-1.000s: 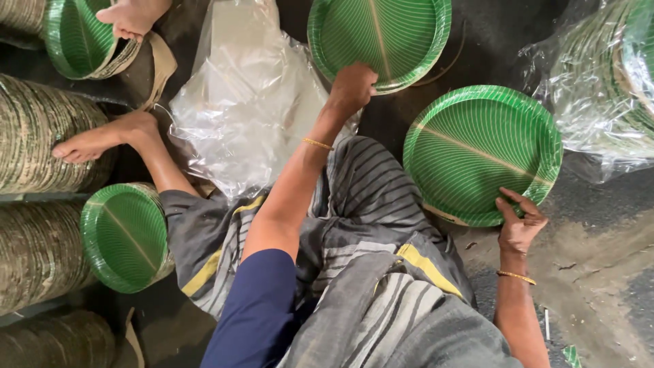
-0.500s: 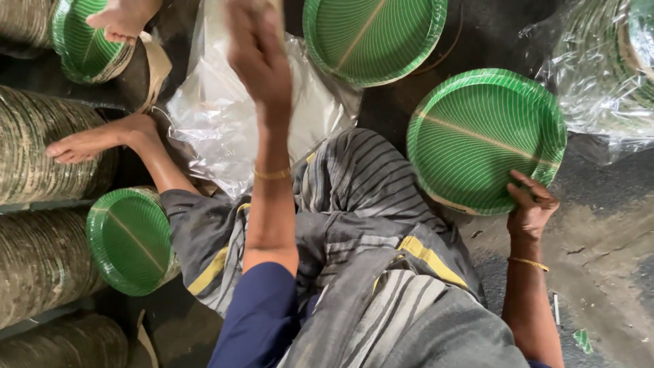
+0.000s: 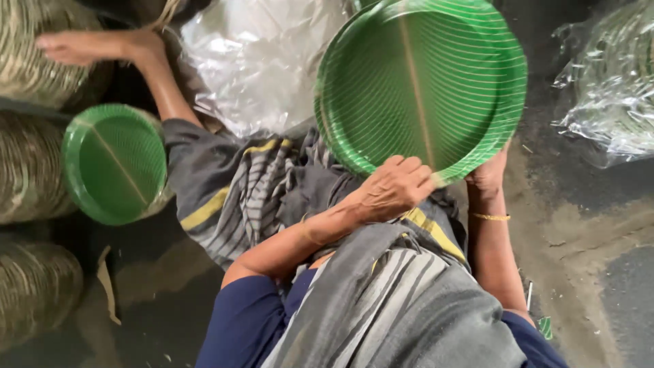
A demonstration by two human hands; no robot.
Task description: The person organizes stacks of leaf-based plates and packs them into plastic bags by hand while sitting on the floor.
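Both hands now hold the green plate [image 3: 422,88] over the lap: left hand [image 3: 395,187] and right hand [image 3: 487,176] grip its near rim. Dark floor [image 3: 586,225] beneath; plate stacks [image 3: 30,167] along its left edge.

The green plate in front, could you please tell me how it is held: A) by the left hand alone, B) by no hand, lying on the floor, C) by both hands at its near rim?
C: the left hand and right hand both grip the near rim of the green plate.
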